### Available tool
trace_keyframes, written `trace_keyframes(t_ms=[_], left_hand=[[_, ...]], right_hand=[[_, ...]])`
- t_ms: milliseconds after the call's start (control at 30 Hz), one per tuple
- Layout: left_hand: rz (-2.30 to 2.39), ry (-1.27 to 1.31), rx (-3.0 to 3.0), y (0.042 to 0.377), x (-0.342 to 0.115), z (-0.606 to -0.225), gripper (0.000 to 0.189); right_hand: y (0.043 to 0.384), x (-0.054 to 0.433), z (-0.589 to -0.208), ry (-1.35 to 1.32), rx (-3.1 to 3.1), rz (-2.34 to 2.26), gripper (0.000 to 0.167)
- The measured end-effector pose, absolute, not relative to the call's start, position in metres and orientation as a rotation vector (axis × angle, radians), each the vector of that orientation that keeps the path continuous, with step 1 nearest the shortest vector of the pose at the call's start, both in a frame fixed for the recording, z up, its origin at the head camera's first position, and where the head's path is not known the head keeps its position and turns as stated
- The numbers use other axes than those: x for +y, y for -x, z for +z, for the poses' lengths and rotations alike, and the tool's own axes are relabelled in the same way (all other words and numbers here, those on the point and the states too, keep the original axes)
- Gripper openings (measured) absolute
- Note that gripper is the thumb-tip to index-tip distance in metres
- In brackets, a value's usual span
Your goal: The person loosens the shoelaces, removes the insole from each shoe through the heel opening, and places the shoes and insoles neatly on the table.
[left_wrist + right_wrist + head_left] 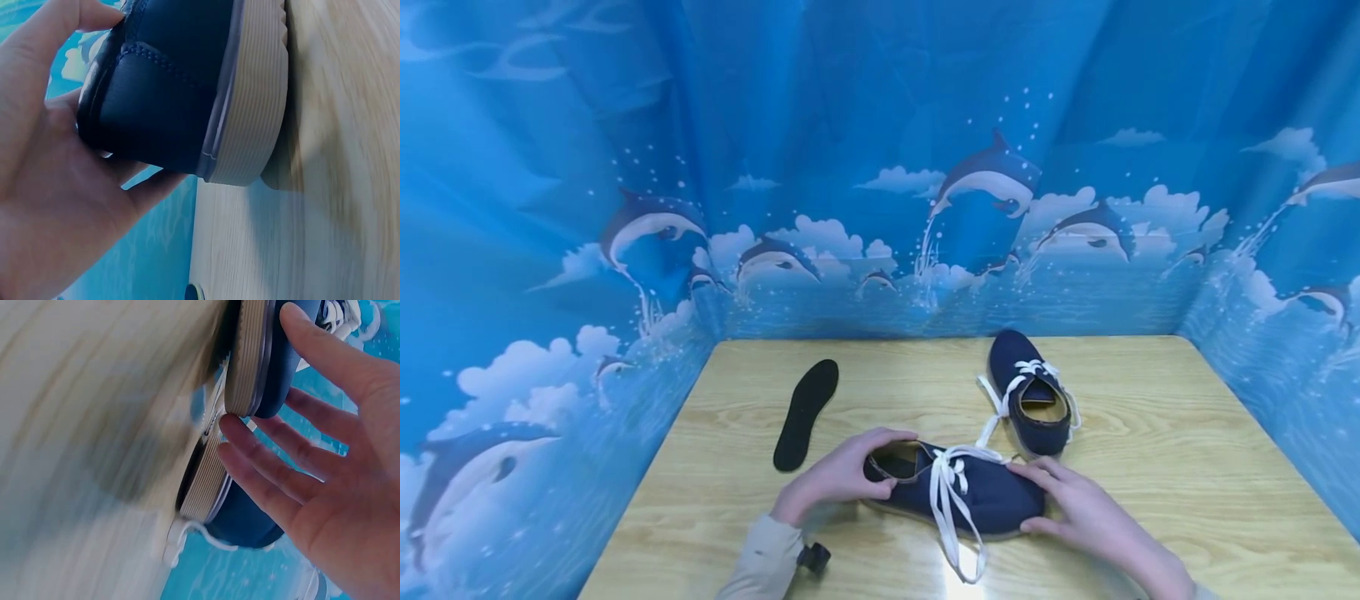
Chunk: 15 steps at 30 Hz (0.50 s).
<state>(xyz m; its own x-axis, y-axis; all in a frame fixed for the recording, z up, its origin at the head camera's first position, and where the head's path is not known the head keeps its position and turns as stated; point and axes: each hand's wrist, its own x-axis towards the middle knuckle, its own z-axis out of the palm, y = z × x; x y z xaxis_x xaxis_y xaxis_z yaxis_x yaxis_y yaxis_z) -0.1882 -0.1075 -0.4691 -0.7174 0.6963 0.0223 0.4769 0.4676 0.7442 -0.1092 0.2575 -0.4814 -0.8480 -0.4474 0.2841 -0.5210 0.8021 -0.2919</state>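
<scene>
Both hands on the navy sneaker (1003, 502), one at each end!
Here it lies at the near middle of the wood-grain table (1210, 475), heel to 9 o'clock, toe to 3, white laces (951, 456) trailing towards 6. The left hand (846, 473) pinches the heel end, thumb on the near side of the collar, fingers round the far side. At the toe, the right hand (1086, 512) has thumb and fingers on opposite sides, those fingers parted. From the held sneaker, a second navy sneaker (1009, 357) sits at 1 o'clock, right beside it, and a loose black insole (806, 415) at 10, with a dolphin-print curtain (850, 100) behind at 12.
</scene>
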Motion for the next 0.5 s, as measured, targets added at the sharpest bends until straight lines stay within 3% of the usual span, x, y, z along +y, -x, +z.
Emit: trace_keyframes(t_ms=[500], left_hand=[[1.135,-0.884,2.585,0.188,-0.127,-0.471,0.069]], right_hand=[[0.138,0.232,-0.484,-0.831,-2.708,0.492,0.071]])
